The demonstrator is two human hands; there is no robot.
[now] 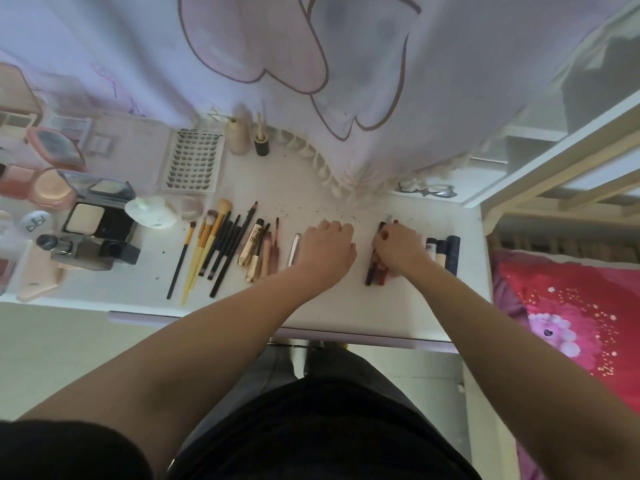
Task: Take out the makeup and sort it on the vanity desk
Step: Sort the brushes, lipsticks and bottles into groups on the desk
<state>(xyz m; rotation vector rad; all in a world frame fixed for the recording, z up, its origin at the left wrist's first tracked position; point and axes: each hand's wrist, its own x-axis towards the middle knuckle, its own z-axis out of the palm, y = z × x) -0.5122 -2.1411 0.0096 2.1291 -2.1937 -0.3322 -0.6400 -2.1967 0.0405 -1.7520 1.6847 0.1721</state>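
Observation:
Makeup lies in rows on the white vanity desk [332, 306]. My right hand [400, 249] rests on a bunch of dark red lip pencils and tubes [375, 271], with its fingers curled over them. My left hand [329, 242] sits knuckles-up on the desk beside a silver tube [294, 249], fingers curled under; whether it holds anything is hidden. To the left lie gold mascara tubes [251, 251] and a row of brushes [214, 247]. Dark blue and cream tubes [446, 251] stand in a row right of my right hand.
Open compacts [100, 216], powder pans [52, 188], a sponge case [152, 213] and a lash tray [194, 161] fill the desk's left. A foundation bottle [239, 135] stands at the back. A draped cloth [346, 81] overhangs the rear. Glasses [427, 190] lie right; a red bedspread [571, 306] lies beyond.

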